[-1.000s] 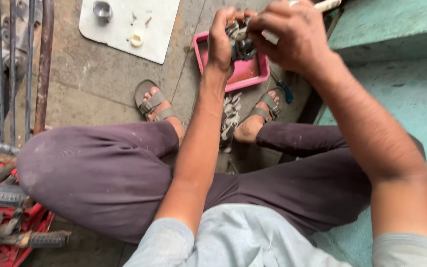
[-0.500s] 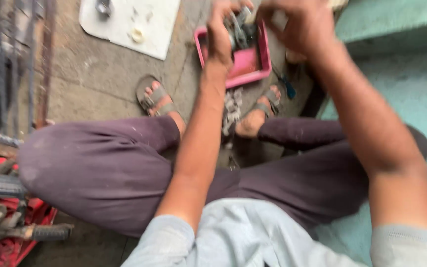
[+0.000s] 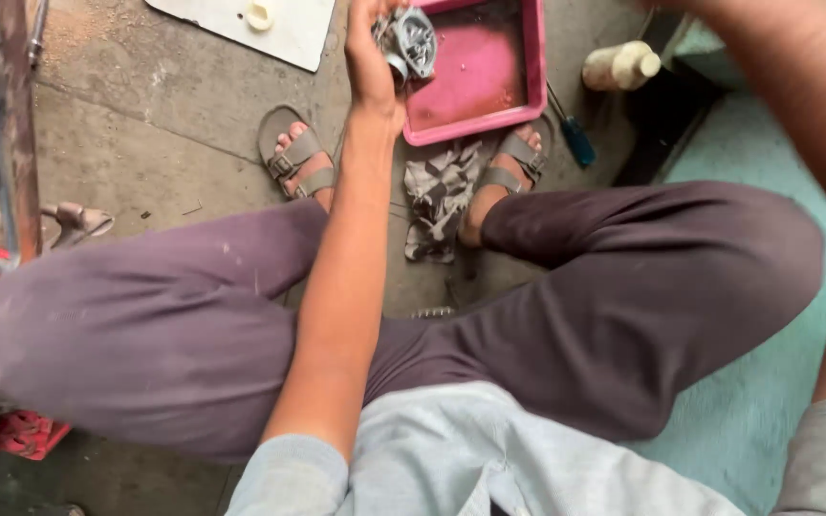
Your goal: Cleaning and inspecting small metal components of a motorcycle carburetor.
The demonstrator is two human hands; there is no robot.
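A: In the head view, our left hand point(image 3: 372, 59) sits at twelve o'clock, near the top edge, with the fingers clamped round a small grey cast-metal engine part with a round opening point(image 3: 407, 40).

B: And that part hangs over the near left corner of the shallow pink plastic tray point(image 3: 475, 81), which lies on the concrete floor just beyond our feet.

A: Our right forearm crosses the corner at one to two o'clock; the hand itself is past the frame's edge, so we cannot tell how its fingers stand.

B: At one o'clock, just right of the tray, we see a squat cream plastic bottle point(image 3: 620, 65) on its side, and a blue-handled screwdriver point(image 3: 571, 134) lying between the tray and the bottle.

A: A crumpled grey patterned rag point(image 3: 440, 196) lies between our two sandalled feet, touching the tray's near rim.

B: At eleven o'clock a flat white board point(image 3: 265, 29) carries a small cream plastic ring point(image 3: 258, 14).

A: At nine o'clock, rusty metal rods point(image 3: 7, 115) stand along the left edge, with a red tool case point(image 3: 21, 432) lower down at eight o'clock.
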